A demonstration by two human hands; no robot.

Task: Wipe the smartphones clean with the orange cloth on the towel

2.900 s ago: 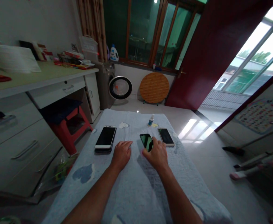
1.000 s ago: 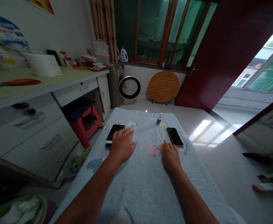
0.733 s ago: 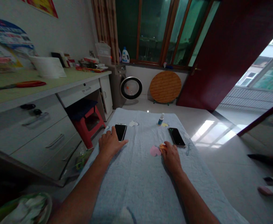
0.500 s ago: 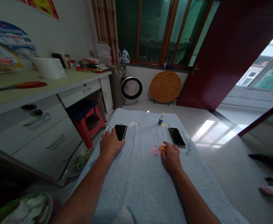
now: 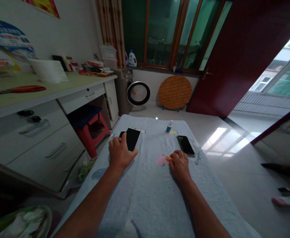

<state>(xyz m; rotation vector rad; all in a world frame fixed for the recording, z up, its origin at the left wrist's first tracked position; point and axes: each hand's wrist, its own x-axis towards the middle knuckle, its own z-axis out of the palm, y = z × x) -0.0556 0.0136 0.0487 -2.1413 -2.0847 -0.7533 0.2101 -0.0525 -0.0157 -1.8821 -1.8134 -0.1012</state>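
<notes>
Left of hands, bin with white contents

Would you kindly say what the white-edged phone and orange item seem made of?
White-edged phone: probably glass-fronted, given its smooth dark screen; frame unclear. Orange item: possibly matte fabric, as it looks bunched at the right hand.

Light streaks the glossy floor near a dark red door beside a brown-framed window.

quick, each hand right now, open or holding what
Left hand: closed on the white-framed smartphone.
Right hand: closed on a small orange item, perhaps a cloth.
</notes>
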